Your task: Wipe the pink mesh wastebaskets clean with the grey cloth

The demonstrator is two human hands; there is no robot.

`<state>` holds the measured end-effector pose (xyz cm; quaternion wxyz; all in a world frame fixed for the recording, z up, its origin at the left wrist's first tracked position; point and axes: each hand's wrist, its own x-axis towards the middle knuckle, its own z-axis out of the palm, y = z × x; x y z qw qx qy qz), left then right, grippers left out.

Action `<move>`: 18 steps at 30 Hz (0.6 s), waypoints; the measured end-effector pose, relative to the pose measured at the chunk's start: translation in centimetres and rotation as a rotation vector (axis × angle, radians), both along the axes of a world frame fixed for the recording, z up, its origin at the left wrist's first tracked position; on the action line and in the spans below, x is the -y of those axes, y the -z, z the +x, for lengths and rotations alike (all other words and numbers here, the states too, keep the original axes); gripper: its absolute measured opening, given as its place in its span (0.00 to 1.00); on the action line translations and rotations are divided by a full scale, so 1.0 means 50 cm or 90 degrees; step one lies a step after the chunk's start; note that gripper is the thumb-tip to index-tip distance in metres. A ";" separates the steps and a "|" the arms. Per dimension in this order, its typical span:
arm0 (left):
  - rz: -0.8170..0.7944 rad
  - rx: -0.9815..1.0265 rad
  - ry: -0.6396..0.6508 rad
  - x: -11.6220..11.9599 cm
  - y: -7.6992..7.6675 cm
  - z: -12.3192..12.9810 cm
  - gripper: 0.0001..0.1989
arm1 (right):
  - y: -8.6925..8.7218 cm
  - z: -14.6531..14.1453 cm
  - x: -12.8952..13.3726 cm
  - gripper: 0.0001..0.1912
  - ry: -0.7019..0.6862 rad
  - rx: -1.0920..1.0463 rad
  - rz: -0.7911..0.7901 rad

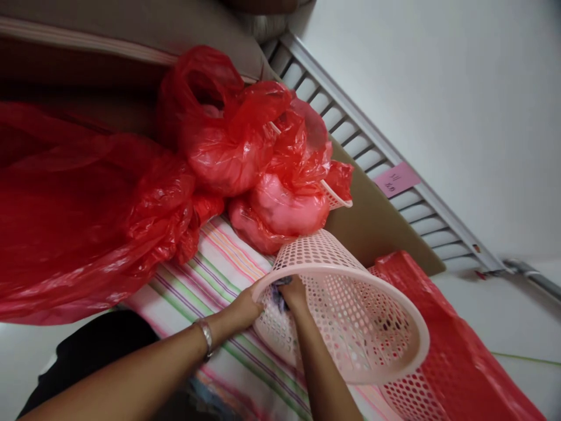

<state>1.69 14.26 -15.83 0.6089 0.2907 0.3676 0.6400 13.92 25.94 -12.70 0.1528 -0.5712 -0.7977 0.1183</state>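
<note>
Head view: I have the pink basket (355,316) tipped over right of centre in the frame, long axis running from its narrow base above down to its mouth, facing me; my left hand (248,305) pinches the rim's left edge, my right hand (294,293) is inside, nearer the purple cloth (279,298), its grip unclear

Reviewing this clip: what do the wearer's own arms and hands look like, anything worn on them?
Both forearms are bare, with no sleeve showing. The left hand is ungloved, with a shiny silver-coloured bracelet at its wrist. The right hand is ungloved too, its wrist unadorned; its fingers are partly hidden.
</note>
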 end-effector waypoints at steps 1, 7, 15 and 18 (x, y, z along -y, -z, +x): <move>-0.001 0.007 -0.005 -0.001 0.001 0.001 0.34 | 0.003 0.006 0.028 0.11 -0.013 -0.005 -0.005; 0.025 0.053 0.013 0.026 -0.011 0.012 0.29 | 0.011 0.056 0.196 0.17 -0.057 -0.053 -0.001; 0.066 0.086 0.078 0.047 -0.015 0.041 0.28 | 0.028 0.094 0.177 0.20 0.021 -0.074 0.059; 0.022 0.106 0.104 0.042 -0.013 0.038 0.29 | 0.037 0.079 0.081 0.20 0.073 -0.024 0.105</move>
